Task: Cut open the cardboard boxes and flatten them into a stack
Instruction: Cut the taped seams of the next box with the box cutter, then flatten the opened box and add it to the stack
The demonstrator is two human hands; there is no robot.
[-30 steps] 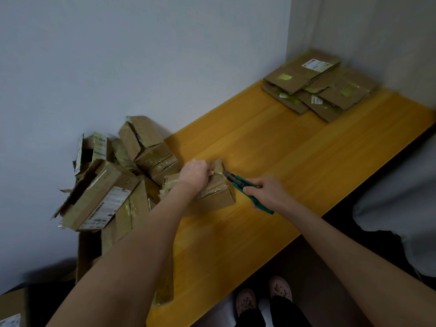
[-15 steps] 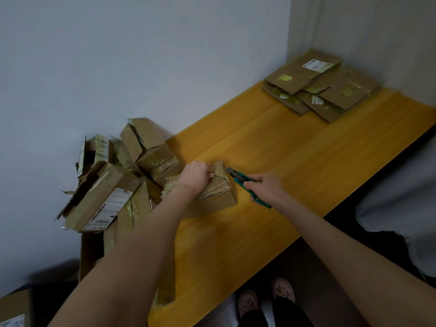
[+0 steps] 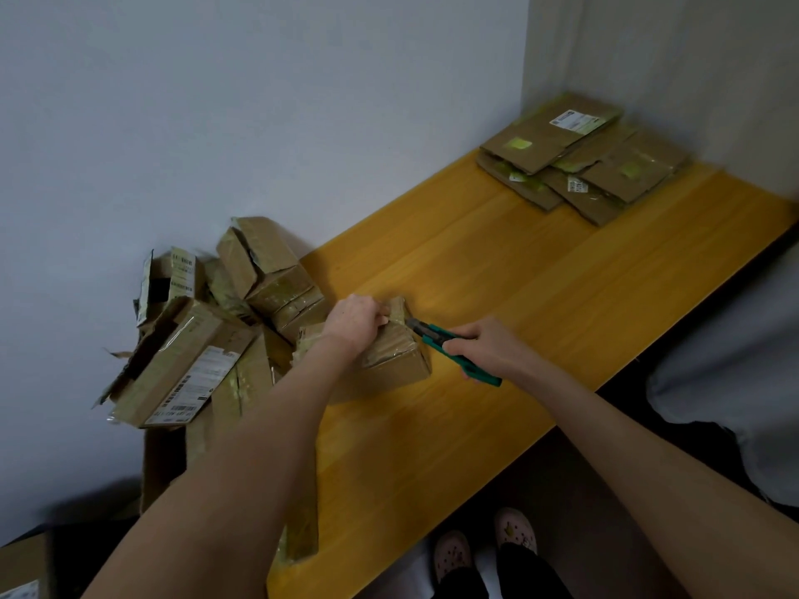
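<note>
Small taped brown cardboard box (image 3: pixel 395 358) rests on yellow wooden table (image 3: pixel 540 296), left hand (image 3: pixel 354 322) clamped on its top. Right hand (image 3: pixel 488 345), gripping green utility knife (image 3: pixel 434 335), has brought the blade to the box's upper seam; cutting likely begins.

Left hand (image 3: pixel 355 319) gripping taped cardboard box (image 3: pixel 395 354), right hand (image 3: pixel 486 345) holding green utility knife (image 3: pixel 449 345) at its 3 o'clock edge, flattened stack (image 3: pixel 579 155) at 1 o'clock on table (image 3: pixel 519 296).
</note>
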